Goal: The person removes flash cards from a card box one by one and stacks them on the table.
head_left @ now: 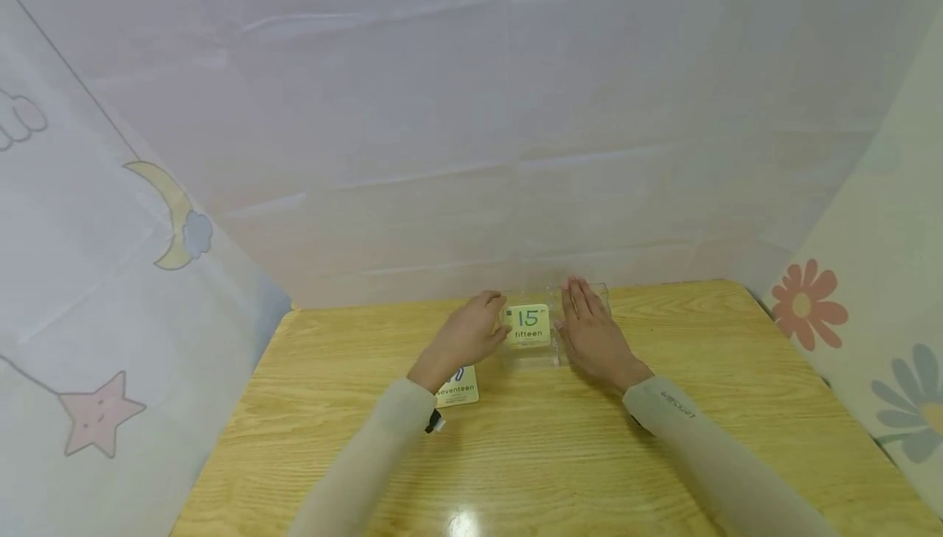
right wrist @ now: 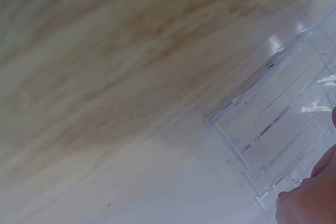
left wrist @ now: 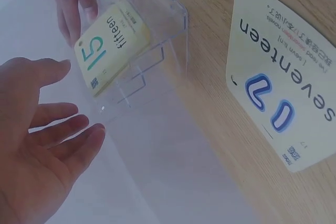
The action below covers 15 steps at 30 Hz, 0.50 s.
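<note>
A pale yellow flash card reading "15 fifteen" (head_left: pixel 528 326) lies on top of a small stack in a clear plastic holder (head_left: pixel 541 362). In the left wrist view, my left hand (left wrist: pixel 44 135) has its thumb and fingers apart, beside the stack with nothing between them. My right hand (head_left: pixel 595 340) lays straight fingers over the right part of the holder, next to the stack. A "seventeen" card (head_left: pixel 458 388) rests on the table near my left wrist, partly hidden by it in the head view; its blue 17 shows in the left wrist view.
The holder stands near the back edge of a wooden table (head_left: pixel 545 463), close to a pale cloth backdrop (head_left: pixel 442 152). Cloth side walls with printed flowers (head_left: pixel 803 304) and a moon (head_left: pixel 173 209) flank the table.
</note>
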Each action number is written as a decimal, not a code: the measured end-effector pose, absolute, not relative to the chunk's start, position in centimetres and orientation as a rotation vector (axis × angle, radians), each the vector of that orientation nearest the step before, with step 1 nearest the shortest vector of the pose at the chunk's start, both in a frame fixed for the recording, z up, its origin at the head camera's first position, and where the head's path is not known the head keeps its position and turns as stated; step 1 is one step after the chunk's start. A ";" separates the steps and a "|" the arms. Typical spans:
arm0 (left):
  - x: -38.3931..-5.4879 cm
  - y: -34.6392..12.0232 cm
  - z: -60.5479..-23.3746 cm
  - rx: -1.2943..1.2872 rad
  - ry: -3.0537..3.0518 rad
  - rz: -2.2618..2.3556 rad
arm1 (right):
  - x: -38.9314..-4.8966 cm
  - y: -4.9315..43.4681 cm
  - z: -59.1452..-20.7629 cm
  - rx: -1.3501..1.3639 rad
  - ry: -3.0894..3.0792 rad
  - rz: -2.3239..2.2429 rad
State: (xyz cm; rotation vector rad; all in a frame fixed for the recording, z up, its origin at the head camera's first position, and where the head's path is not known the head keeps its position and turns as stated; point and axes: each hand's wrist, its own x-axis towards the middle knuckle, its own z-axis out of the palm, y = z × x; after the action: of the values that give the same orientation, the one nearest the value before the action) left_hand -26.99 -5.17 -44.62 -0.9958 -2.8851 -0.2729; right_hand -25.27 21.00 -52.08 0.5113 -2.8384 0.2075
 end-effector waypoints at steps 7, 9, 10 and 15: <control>-27.1 -4.1 -45.0 -1.027 -2.817 -0.050 | -25.2 20.9 -52.0 0.512 -2.855 0.225; -27.0 -3.9 -45.1 -1.033 -2.804 0.004 | -25.2 20.9 -52.0 0.508 -2.855 0.217; -26.9 -3.8 -45.2 -1.036 -2.799 0.026 | -25.2 21.0 -52.1 0.505 -2.854 0.215; -26.5 -3.3 -45.6 -1.045 -2.767 0.105 | -25.2 21.0 -52.1 0.496 -2.853 0.211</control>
State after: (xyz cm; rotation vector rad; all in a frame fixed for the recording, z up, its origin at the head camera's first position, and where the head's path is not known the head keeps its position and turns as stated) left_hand -26.51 -3.33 -45.62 -1.0449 -2.7672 0.1049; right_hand -25.22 20.97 -52.08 0.4959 -2.8534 0.2108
